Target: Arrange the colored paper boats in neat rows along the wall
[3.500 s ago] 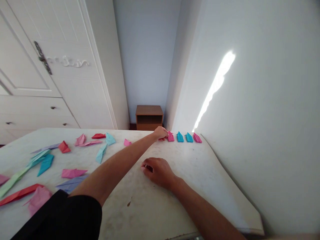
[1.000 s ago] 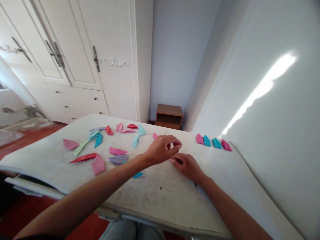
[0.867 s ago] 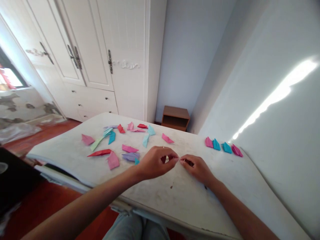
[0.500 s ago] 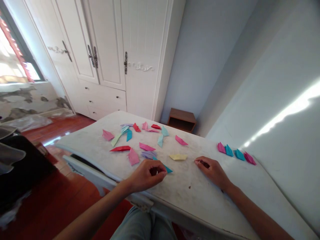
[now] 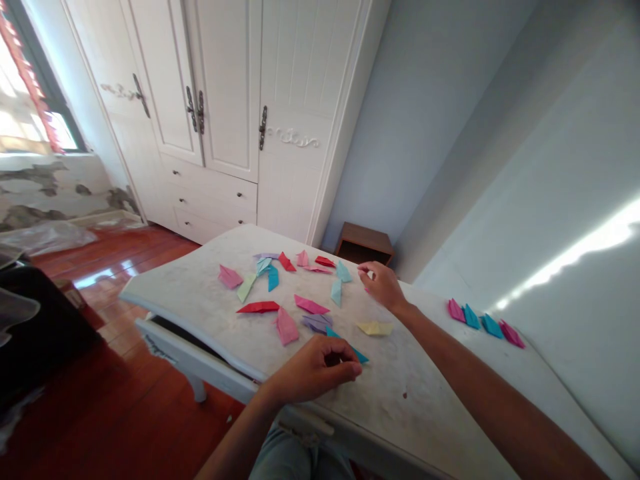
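My left hand (image 5: 325, 363) rests low over the near side of the white table (image 5: 430, 407), fingers curled round and the thumb close to the forefinger. Nothing shows inside the curl. Just behind it lies a blue folded-paper boat (image 5: 359, 355), partly covered by the fingers. My right hand (image 5: 384, 287) reaches to the far side, its bent fingers and thumb apart. Under it a sliver of a magenta paper boat (image 5: 367, 291) shows, mostly hidden. Nearby are a pale blue-green paper boat (image 5: 343, 271) and a yellow paper boat (image 5: 376, 328).
More paper boats in pink, red, purple and green lie scattered on the left, among them a red one (image 5: 258, 307). Along the right edge stands a row of magenta and blue ones (image 5: 471, 317). A drawer (image 5: 200, 357) juts out at the front left. Beyond is a white wardrobe (image 5: 225, 120).
My right hand has moved forward and left across the table, onto the magenta boat. The left hand keeps its place beside the blue boat. The view has shifted slightly.
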